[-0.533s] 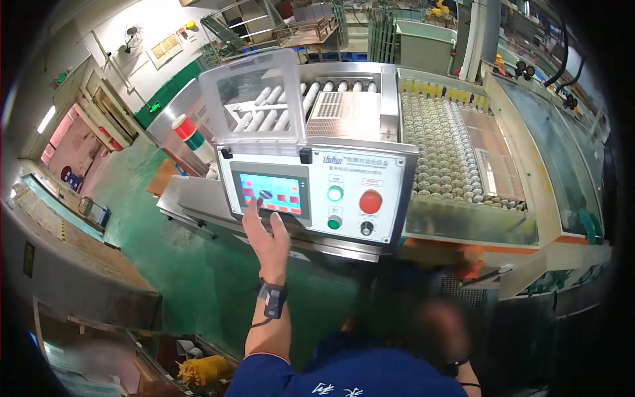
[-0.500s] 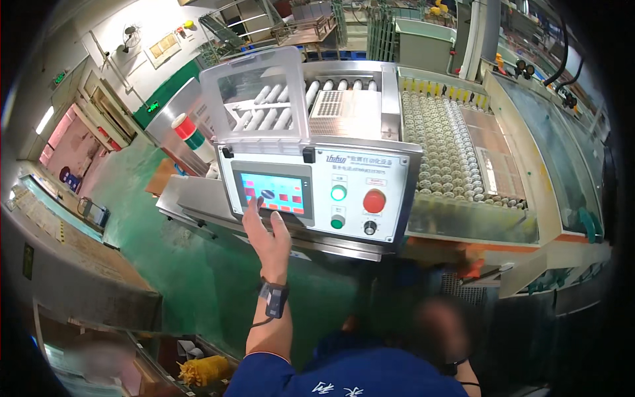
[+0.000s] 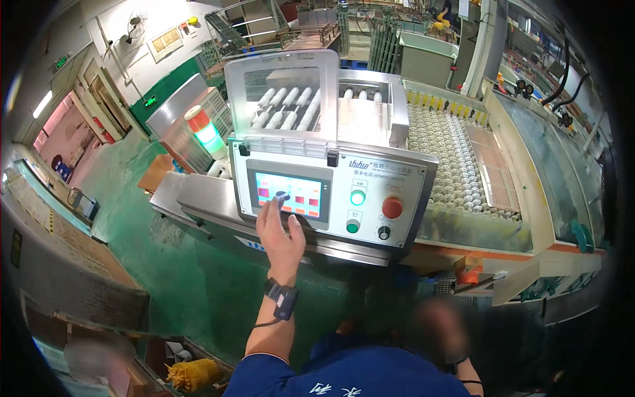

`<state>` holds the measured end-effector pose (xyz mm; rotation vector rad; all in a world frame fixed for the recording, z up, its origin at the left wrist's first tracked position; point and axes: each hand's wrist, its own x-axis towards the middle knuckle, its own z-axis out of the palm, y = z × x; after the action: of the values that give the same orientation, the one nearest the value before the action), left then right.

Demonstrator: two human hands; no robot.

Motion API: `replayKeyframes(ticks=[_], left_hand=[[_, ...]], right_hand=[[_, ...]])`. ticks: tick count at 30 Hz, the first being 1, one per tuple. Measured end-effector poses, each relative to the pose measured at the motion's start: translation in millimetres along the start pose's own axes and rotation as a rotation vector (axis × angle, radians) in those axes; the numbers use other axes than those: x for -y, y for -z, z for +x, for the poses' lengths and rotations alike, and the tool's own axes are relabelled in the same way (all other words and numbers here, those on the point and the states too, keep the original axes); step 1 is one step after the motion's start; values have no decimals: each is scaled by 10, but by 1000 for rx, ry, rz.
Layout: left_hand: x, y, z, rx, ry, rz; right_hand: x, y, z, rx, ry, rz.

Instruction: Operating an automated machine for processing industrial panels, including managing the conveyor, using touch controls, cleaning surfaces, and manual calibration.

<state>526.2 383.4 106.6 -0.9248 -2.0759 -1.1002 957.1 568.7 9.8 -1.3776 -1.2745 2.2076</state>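
Observation:
My left hand (image 3: 282, 243), a dark device strapped at its wrist, reaches up to the touchscreen (image 3: 301, 184) of a white control panel (image 3: 415, 173). Its fingers are stretched out, with the fingertips over the screen's lower middle; whether they touch the glass I cannot tell. Right of the screen are a lit green button (image 3: 358, 197), a red mushroom-shaped stop button (image 3: 392, 208) and a black knob (image 3: 383, 233). A raised clear plastic cover (image 3: 281, 64) stands above the panel. My right hand (image 3: 444, 331) hangs low at the right, blurred, its fingers unreadable.
Behind the panel, white rollers (image 3: 309, 109) carry a pale sheet (image 3: 370, 120). Rows of small wheels (image 3: 440, 155) bear coppery sheets (image 3: 486, 149) at the right. A signal tower (image 3: 200, 126) glows green. Below left lies a yellow bundle (image 3: 192, 374); the floor (image 3: 139, 205) is green.
The signal tower's green section has lit up. My view has shifted, so the panel sits further right and lower. My left hand is still at the screen, its fingers now closer together.

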Motion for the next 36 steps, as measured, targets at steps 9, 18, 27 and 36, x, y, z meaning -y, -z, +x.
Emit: replayKeyframes(ticks=[9,18,27,36], left_hand=[[-339,-48,-913,181,436,-250],[-1450,-539,-1482,477,179,-488],[-2709,-1204,-1213,664,146,-681],[-3359,-2172,-903,600,-115,-577]], right_hand=[[-88,351,27,-3,16,8],[-139,816,-37,8,1,66],[-233,1622,-231,-126,42,172],[-367,2521,-641,-262,67,332]])
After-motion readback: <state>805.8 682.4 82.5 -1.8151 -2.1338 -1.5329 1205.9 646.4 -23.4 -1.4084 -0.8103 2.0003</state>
